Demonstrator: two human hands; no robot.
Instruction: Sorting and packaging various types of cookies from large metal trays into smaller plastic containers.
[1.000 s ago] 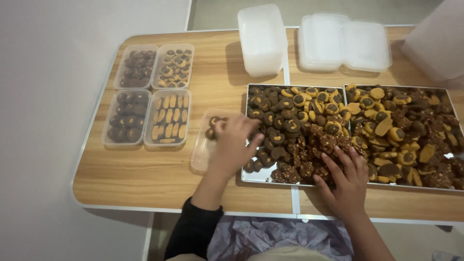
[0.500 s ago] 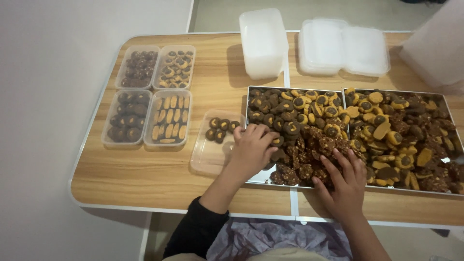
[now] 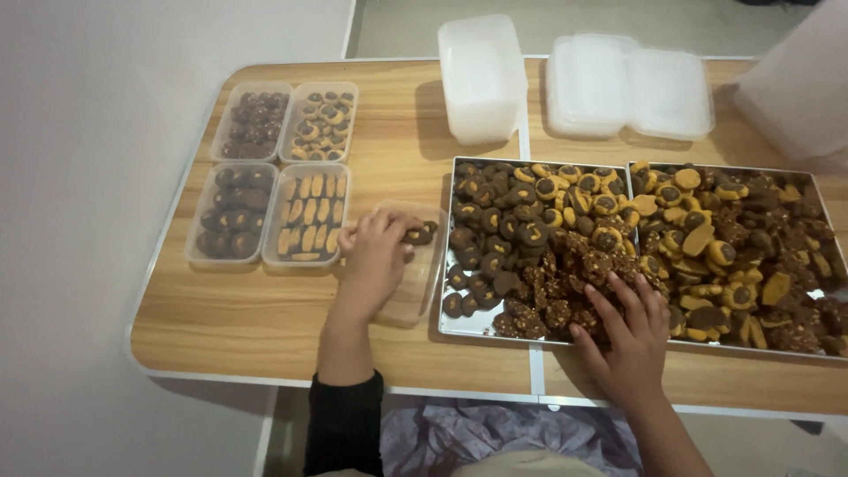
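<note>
Head view showed the person's left hand lying over a clear, shallow rectangular plastic container on the light wooden folding table. Its fingers were curled loosely together, the tips resting among a few dark round chocolate cookies at the far end of that container; whether a cookie was actually pinched between them could not be told. The container sat just beside the left edge of a shiny rectangular metal baking tray.

The right hand lay with fingers spread, palm down, on the near part of that tray, fingertips touching a heap of rough, nut-crusted brown cookies. Farther back in the same tray lay smooth dark cookies with orange centres. A second metal tray touched the first on its right side and held mixed orange and brown cookies.

To the left of the left hand, four filled clear plastic boxes stood in a two-by-two block, touching one another, two with dark cookies and two with orange-topped ones. At the far side of the table stood a stack of empty white translucent tubs and, beside it, a stack of flat translucent lids.
</note>
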